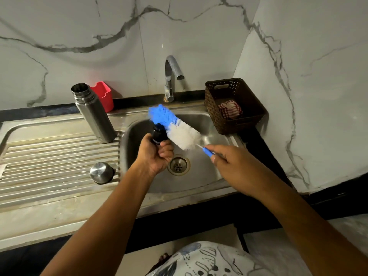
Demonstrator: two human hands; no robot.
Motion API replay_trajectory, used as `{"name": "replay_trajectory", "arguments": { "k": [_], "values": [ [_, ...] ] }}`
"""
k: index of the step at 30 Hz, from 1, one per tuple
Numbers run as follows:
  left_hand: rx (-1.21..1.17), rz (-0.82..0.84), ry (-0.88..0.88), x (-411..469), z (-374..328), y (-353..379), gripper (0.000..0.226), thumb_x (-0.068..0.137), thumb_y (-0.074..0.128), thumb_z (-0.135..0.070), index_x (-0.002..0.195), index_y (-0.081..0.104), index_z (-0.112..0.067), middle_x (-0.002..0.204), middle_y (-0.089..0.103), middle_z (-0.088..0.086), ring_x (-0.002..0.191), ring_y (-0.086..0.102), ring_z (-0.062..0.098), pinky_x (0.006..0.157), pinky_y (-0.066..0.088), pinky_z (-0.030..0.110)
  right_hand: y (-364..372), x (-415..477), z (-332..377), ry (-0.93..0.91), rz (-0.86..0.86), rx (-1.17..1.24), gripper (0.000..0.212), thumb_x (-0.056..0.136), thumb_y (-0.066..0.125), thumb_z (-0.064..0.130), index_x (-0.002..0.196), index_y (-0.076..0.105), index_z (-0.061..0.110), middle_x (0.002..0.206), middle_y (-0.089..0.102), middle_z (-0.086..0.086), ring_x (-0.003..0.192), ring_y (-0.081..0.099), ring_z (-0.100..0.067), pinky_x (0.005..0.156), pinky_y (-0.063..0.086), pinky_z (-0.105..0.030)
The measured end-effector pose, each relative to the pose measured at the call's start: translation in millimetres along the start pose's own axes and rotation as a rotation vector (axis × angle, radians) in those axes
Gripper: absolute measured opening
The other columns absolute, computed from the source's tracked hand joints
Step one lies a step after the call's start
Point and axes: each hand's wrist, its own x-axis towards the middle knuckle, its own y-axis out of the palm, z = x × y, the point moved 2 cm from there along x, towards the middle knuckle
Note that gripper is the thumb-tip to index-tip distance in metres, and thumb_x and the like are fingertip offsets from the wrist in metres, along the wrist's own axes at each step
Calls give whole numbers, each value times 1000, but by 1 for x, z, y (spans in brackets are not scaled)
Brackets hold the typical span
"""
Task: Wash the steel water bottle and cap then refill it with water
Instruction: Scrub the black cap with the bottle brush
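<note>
left hand (157,156) grips the black inner cap (158,134) over the sink (209,176). right hand (233,162) is clamped on the handle of the brush (179,128), bristles against the cap. step in hand: scrubbing the cap. next move probably calls for a rinse under the tap (171,76). steel bottle (93,114) stands open on the drainboard (49,156), contents unseen. basket (211,104) holds a checked cloth (230,109).

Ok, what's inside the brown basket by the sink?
A bunched red-and-white checked cloth lies on the floor of the basket. Anything under the cloth is hidden.
</note>
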Motion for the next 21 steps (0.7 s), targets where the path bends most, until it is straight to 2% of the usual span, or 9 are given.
{"name": "replay_trajectory", "arguments": {
  "k": [2,3,6,8,10,12,13,18,21],
  "values": [
    [20,47,1,0,12,9,42,102,29,-36,72,51,-15,54,34,-4,38,30,7,38,17,15,5,15,6,29,-29,1,40,108,47,24,147,54,30,126,69,6,98,61,-6,81,43,-20],
    [13,54,14,0,13,11,39,100,31,-33,71,50,-16,53,34,-4,37,29,6,39,15,15,5,18,7,43,-35,14,40,108,47,24,147,54,30,124,69,7,97,60,-4,80,43,-20],
    [-84,21,69,3,-4,6,29,94,35,-26,69,46,-16,52,33,-3,36,28,7,37,16,15,0,4,-2,50,5,82,39,109,47,25,146,55,34,76,62,20,58,56,8,53,37,-9],
    [-104,-14,104,6,-10,0,34,101,31,-29,72,45,-16,53,34,-3,36,29,7,34,21,15,1,-13,1,53,49,91,38,109,47,26,145,55,35,62,59,24,50,54,8,46,36,-9],
    [-34,-8,100,6,2,5,39,104,29,-36,77,49,-16,55,36,-3,39,31,7,35,23,15,4,-7,4,29,13,87,39,109,46,26,147,54,34,84,68,25,70,60,5,62,42,-11],
    [36,-21,101,7,20,12,43,106,29,-42,87,56,-14,61,39,-2,44,36,6,38,27,14,6,11,7,50,-65,22,41,108,46,25,148,54,31,123,70,8,100,64,-7,83,48,-23],
    [50,-38,119,8,23,14,45,107,29,-43,93,59,-12,63,41,-1,46,39,6,39,31,15,6,17,8,61,-81,-1,41,108,47,24,148,54,30,130,68,2,107,63,-13,87,48,-26],
    [148,-218,336,11,-2,3,38,111,42,-41,123,59,-9,76,59,6,55,58,10,49,52,20,9,-5,0,29,-87,-107,40,109,45,27,148,51,34,115,71,1,99,66,-16,90,56,-38],
    [458,-260,447,4,15,10,13,112,42,-31,114,50,-21,91,59,9,64,60,14,57,56,26,18,0,-4,27,-158,-195,42,108,44,28,149,49,35,111,73,-2,97,68,-21,85,58,-42]
  ]
}}
